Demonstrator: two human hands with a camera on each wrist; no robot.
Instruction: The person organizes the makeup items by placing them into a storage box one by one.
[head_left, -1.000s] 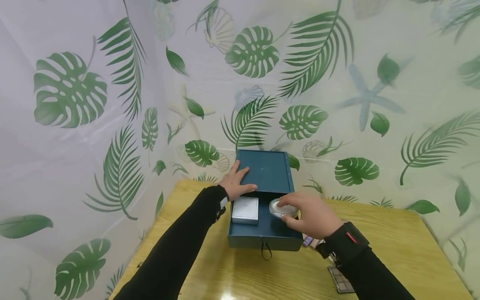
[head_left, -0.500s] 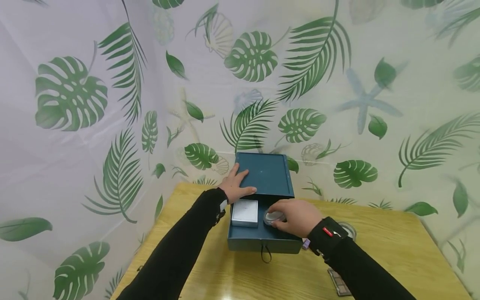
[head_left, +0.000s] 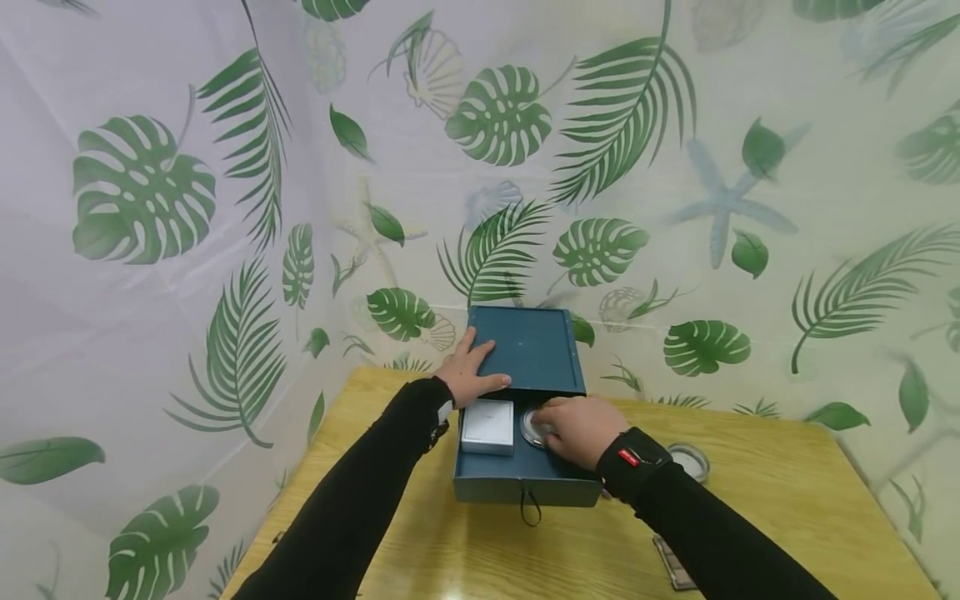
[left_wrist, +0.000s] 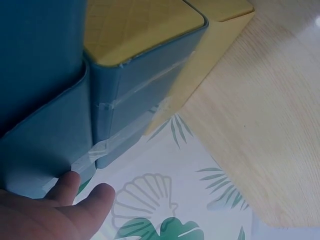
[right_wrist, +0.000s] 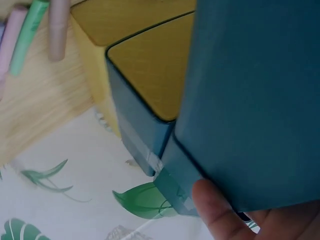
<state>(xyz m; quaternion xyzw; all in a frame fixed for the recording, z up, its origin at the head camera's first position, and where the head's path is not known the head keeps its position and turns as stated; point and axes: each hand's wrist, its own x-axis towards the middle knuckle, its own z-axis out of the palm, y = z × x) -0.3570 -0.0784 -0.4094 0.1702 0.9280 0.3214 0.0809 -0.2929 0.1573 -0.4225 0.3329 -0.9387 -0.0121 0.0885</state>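
A dark blue box [head_left: 536,346] stands on the table with its drawer [head_left: 487,490] pulled out towards me. My left hand [head_left: 463,377] rests on the box's left side, fingers spread. Inside the drawer, on the left, lies a white square box [head_left: 487,427]. To its right is a round clear-rimmed case [head_left: 534,428] with a pale centre. My right hand [head_left: 585,429] reaches into the drawer and holds this case with curled fingers; the thumb is hidden. The wrist views show fingers [left_wrist: 92,207] beside blue box walls and a finger [right_wrist: 215,205] at a blue panel's edge.
Another round case [head_left: 688,461] lies on the wooden table [head_left: 795,500], right of the box. A flat palette [head_left: 673,562] lies nearer, partly under the right sleeve. A black ribbon loop [head_left: 531,507] hangs from the drawer front. A leaf-patterned cloth [head_left: 720,283] stands behind the table.
My right hand has carried the round case left and down into the drawer, beside the white box. The other round case has come into sight. My left hand stays on the box.
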